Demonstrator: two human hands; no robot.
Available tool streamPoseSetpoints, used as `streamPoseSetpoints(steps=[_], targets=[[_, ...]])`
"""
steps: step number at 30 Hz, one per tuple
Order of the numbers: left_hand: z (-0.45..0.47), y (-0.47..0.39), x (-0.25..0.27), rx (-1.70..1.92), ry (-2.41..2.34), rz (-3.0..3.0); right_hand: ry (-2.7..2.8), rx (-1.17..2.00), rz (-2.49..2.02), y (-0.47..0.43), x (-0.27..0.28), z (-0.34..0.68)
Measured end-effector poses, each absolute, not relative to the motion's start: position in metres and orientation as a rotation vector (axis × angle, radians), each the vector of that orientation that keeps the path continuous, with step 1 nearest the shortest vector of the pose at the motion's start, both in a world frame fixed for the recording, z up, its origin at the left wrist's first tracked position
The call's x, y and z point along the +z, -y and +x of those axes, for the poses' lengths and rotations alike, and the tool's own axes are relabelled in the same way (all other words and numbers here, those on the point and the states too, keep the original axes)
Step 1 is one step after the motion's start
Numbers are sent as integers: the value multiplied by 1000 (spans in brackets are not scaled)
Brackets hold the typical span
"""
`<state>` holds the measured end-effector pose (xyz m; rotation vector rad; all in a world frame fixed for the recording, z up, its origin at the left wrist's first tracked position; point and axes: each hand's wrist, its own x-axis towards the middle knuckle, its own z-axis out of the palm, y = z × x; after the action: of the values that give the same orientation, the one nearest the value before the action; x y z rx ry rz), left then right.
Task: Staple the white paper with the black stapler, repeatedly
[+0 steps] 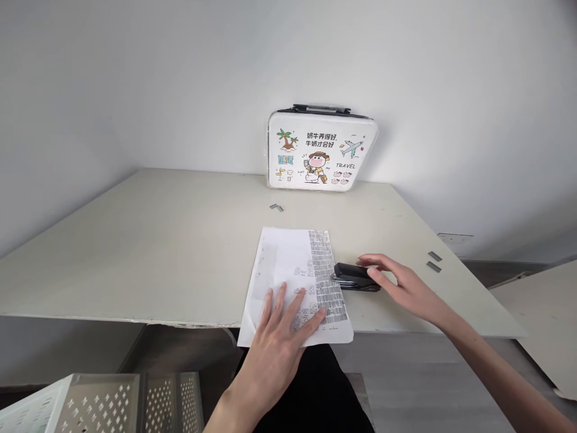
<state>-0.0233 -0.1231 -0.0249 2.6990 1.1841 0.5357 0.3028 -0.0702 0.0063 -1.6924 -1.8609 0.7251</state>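
A printed sheet of paper (285, 252), possibly a small stack, lies on the table and juts past its front edge. Its right side carries a dense grey printed band. My left hand (282, 337) rests on the lower part with fingers spread flat. At the paper's right edge is a black stapler (356, 276), its nose pointing left and meeting the printed band. My right hand (401, 285) holds the stapler's rear end between thumb and fingers. Whether paper sits between the stapler's jaws is hard to make out.
A white cartoon-printed case (322, 150) with a black handle stands against the wall at the table's back. Small staple strips (276, 207) lie in front of it, and more staple strips (434, 261) lie far right. Perforated plastic baskets (103, 403) stand below left.
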Motion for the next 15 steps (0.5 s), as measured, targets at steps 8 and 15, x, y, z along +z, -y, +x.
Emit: streamPoseSetpoints(steps=[8,15], targets=[[-3,126,-28,545,-1177,2732,1921,660,-1695,45,28,269],[8,126,-32,559,-1181,2812,2024,770,-1760,27,37,243]])
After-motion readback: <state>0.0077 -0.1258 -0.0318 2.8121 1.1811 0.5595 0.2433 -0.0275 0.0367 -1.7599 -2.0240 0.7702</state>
